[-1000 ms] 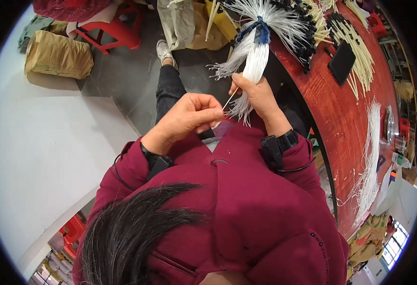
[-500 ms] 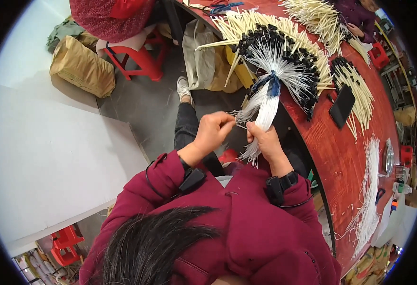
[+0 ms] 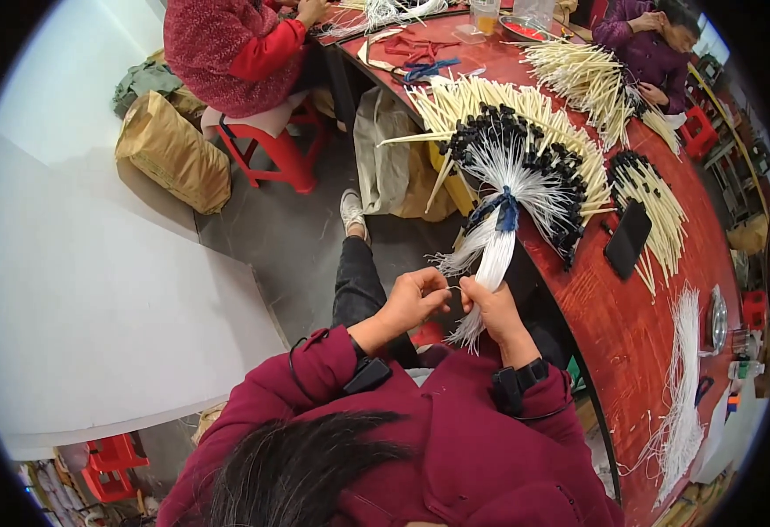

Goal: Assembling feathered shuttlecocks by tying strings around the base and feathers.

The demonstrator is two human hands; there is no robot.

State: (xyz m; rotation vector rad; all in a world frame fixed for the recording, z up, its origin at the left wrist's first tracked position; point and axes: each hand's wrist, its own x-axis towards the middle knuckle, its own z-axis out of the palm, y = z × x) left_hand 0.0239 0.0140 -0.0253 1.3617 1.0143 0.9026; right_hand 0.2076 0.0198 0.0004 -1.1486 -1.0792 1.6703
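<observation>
A thick bundle of white strands hangs over the table edge, tied with a dark blue cloth strip. Beyond the tie the strands fan out to black pieces with cream sticks behind them. My right hand is closed round the bundle below the tie, its thumb along the near side. Just left of it, my left hand is closed in a pinch, with a thin white strand between it and the right hand. Loose strand ends hang below the right hand.
On the red table lie a black phone, more black-ended sticks and a long hank of white strands. A co-worker sits on a red stool at far left, another at far right. A white panel stands left.
The view has tilted, so the scene sits lower in the picture and more of the co-workers shows. My left hand has come nearer the right, which still grips the bundle.
</observation>
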